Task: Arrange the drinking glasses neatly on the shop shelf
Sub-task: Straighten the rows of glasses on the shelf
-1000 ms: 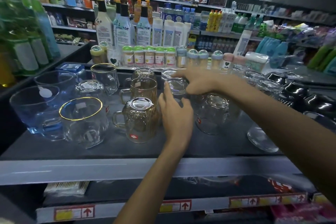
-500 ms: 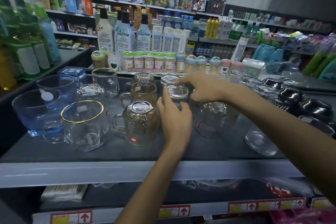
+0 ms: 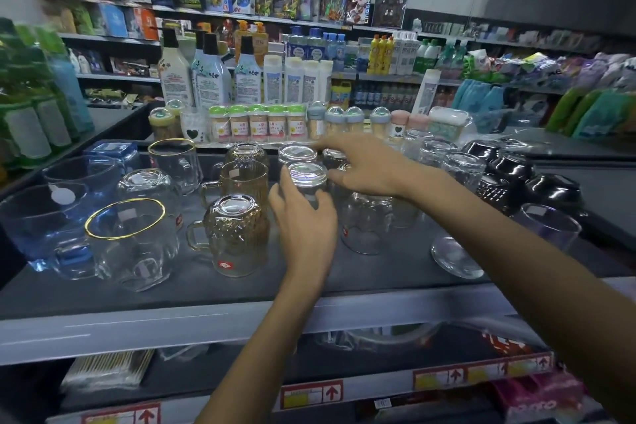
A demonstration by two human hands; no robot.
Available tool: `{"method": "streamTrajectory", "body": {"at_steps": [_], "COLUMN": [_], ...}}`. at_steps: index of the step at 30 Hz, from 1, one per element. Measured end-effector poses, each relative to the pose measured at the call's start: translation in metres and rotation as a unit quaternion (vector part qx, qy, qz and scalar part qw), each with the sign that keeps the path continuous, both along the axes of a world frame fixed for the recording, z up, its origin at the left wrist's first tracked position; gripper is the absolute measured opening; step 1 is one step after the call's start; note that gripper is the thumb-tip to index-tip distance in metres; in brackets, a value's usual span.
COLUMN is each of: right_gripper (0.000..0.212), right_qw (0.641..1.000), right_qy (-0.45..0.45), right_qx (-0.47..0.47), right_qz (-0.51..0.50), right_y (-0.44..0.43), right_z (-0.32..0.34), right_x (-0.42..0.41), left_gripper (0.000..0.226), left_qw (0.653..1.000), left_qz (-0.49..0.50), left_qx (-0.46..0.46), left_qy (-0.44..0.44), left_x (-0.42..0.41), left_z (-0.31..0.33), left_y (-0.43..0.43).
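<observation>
While the left hand curls its thumb and fingers round the lower part of an upturned clear glass, the glass's base stands clear above the knuckles. The right hand lies just behind and to the right of it, its fingers straight and spread wide over a second upturned glass at the back. I cannot tell whether they touch it. Just left of the left thumb stands an upturned amber mug, with an upright amber mug behind it. Further left are a gold-rimmed clear mug and blue mugs. Right of the left fingers, under the right wrist, sits a clear mug. Beyond that, black bowls lie upside down. All rest on the dark shelf.
</observation>
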State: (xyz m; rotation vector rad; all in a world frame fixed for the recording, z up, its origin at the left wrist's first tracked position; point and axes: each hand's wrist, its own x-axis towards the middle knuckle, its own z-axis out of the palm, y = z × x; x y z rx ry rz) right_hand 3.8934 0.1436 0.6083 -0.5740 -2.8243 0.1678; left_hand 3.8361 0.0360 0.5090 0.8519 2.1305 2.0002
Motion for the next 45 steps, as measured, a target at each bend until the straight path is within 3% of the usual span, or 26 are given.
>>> {"method": "streamTrajectory", "body": {"at_steps": [4, 7, 10, 13, 16, 19, 24, 29, 32, 38, 42, 45], "right_gripper": [0.046, 0.035, 0.021, 0.017, 0.022, 0.033, 0.069, 0.081, 0.079, 0.052, 0.053, 0.058], "right_qw": [0.985, 0.953, 0.908, 0.862, 0.837, 0.848, 0.875, 0.890, 0.887, 0.860, 0.852, 0.827], "right_qy": [0.172, 0.300, 0.405, 0.466, 0.472, 0.424, 0.353, 0.342, 0.357, 0.449, 0.470, 0.472], "right_qx": [-0.001, -0.040, -0.067, -0.112, -0.185, -0.230, -0.229, -0.198, -0.201, -0.194, -0.215, -0.306], "right_qz": [0.009, -0.017, -0.080, -0.166, -0.207, -0.219, -0.239, -0.229, -0.214, -0.146, -0.086, -0.006], "right_y": [-0.015, -0.031, -0.039, -0.036, -0.036, -0.034, -0.023, -0.020, -0.020, -0.034, -0.043, -0.050], "right_z": [0.017, 0.018, -0.005, -0.048, -0.085, -0.110, -0.131, -0.134, -0.135, -0.114, -0.094, -0.082], "right_x": [0.068, 0.143, 0.205, 0.232, 0.236, 0.228, 0.221, 0.220, 0.221, 0.221, 0.212, 0.200], "left_gripper": [0.044, 0.033, 0.038, 0.057, 0.073, 0.077, 0.076, 0.066, 0.068, 0.065, 0.063, 0.060], "left_qw": [0.995, 0.983, 0.967, 0.950, 0.949, 0.959, 0.953, 0.961, 0.969, 0.980, 0.974, 0.947], "left_qz": [-0.010, -0.088, -0.183, -0.207, -0.208, -0.219, -0.238, -0.214, -0.194, -0.181, -0.199, -0.221], "left_qx": [0.048, 0.064, 0.020, -0.037, -0.071, -0.083, -0.122, -0.112, -0.094, -0.002, 0.096, 0.153], "left_qy": [0.084, 0.147, 0.177, 0.232, 0.227, 0.158, 0.143, 0.132, 0.124, 0.080, -0.043, -0.174], "left_x": [0.040, 0.075, 0.113, 0.140, 0.150, 0.150, 0.142, 0.144, 0.144, 0.141, 0.137, 0.129], "left_z": [0.012, 0.012, 0.016, 0.015, 0.008, 0.001, -0.005, -0.001, 0.002, 0.019, 0.042, 0.048], "left_y": [-0.025, -0.035, -0.024, 0.006, 0.031, 0.044, 0.052, 0.051, 0.050, 0.024, -0.006, -0.022]}}
